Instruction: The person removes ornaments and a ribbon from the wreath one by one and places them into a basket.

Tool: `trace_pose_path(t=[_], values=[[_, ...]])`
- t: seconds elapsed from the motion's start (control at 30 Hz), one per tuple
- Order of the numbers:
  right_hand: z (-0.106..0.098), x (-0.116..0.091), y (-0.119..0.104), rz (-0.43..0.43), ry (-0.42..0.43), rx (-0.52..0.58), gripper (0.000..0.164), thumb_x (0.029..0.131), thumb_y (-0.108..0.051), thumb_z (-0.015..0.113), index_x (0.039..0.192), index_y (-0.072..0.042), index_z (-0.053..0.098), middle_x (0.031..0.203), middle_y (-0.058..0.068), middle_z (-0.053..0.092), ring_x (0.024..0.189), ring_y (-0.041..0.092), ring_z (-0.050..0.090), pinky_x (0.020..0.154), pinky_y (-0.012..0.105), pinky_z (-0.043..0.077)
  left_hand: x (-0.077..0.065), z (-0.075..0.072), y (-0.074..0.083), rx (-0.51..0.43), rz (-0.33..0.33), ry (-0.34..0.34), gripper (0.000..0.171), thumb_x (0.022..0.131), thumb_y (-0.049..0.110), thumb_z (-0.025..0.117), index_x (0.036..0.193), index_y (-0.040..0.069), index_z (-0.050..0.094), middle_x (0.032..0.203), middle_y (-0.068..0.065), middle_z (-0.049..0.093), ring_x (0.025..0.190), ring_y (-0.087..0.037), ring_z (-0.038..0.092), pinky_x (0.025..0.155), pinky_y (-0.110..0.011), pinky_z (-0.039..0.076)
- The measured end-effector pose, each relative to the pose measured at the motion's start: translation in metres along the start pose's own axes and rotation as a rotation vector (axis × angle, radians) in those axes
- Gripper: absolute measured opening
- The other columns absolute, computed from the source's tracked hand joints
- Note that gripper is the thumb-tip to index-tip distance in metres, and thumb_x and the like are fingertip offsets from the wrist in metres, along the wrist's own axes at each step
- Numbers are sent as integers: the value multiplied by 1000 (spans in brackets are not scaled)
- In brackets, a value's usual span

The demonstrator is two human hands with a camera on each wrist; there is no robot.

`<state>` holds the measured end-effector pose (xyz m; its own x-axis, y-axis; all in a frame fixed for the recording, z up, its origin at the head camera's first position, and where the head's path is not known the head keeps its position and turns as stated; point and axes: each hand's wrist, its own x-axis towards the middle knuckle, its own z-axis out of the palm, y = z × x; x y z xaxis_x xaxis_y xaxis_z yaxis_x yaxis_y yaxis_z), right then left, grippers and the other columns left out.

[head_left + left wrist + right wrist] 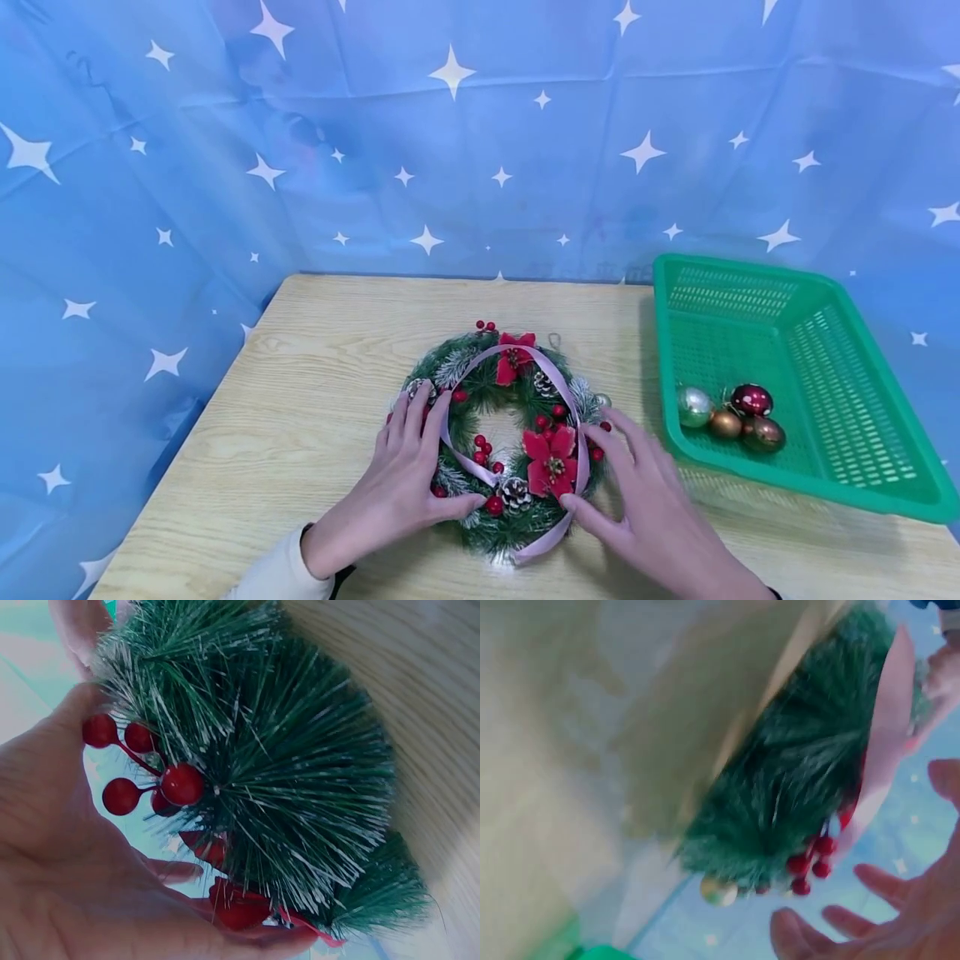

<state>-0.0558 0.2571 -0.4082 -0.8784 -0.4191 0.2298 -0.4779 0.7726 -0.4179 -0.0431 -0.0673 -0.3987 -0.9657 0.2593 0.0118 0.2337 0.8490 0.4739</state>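
A green Christmas wreath (517, 529) lies on the table, trimmed with red poinsettias (551, 461), red berries (182, 784) and frosted pinecones (515, 493). Loosely looped over its top is a pale pink ribbon (558, 379), one end hanging past the front. My left hand (408, 471) rests along the wreath's left side, fingers spread over the edge and thumb towards the front. At the right side is my right hand (637, 500), its fingers spread beside the ribbon and poinsettia. In the right wrist view these fingers (885, 885) look apart from the greenery.
On the right stands a green plastic basket (847, 383) holding several Christmas baubles (752, 400) in its near left corner. The wooden table (300, 392) ends at a blue curtain (487, 133) with white stars, behind and on the left.
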Motion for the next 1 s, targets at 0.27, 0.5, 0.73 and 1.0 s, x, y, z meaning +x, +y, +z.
trace_pose_path(t=[0.27, 0.5, 0.73, 1.0], values=[[0, 11, 7, -69, -41, 37, 101, 85, -67, 86, 163, -16, 48, 177, 7, 24, 153, 43, 34, 100, 84, 40, 4, -11, -15, -63, 78, -82, 130, 86, 61, 88, 175, 6, 11, 179, -25, -1, 161, -57, 0, 119, -80, 14], [4, 23, 10, -136, -79, 29, 105, 82, -71, 86, 162, -14, 50, 176, 8, 28, 158, 46, 27, 107, 85, 32, 10, -16, -24, -87, 151, -106, 127, 88, 58, 88, 176, 8, 10, 180, -22, -3, 161, -57, -1, 116, -83, 18], [11, 21, 10, -88, -128, -12, 102, 85, -80, 77, 161, -17, 52, 173, 5, 34, 156, 50, 30, 106, 86, 32, 9, -13, -20, -109, 103, -32, 126, 88, 62, 87, 176, 10, 13, 180, -22, 2, 161, -56, 3, 118, -82, 17], [20, 16, -5, -82, -124, -84, 98, 88, -82, 71, 157, -14, 59, 164, 11, 46, 140, 48, 49, 105, 76, 42, -4, -6, -1, -34, -17, 151, 125, 86, 70, 84, 173, 5, 23, 178, -24, 15, 160, -56, 13, 114, -83, 25]])
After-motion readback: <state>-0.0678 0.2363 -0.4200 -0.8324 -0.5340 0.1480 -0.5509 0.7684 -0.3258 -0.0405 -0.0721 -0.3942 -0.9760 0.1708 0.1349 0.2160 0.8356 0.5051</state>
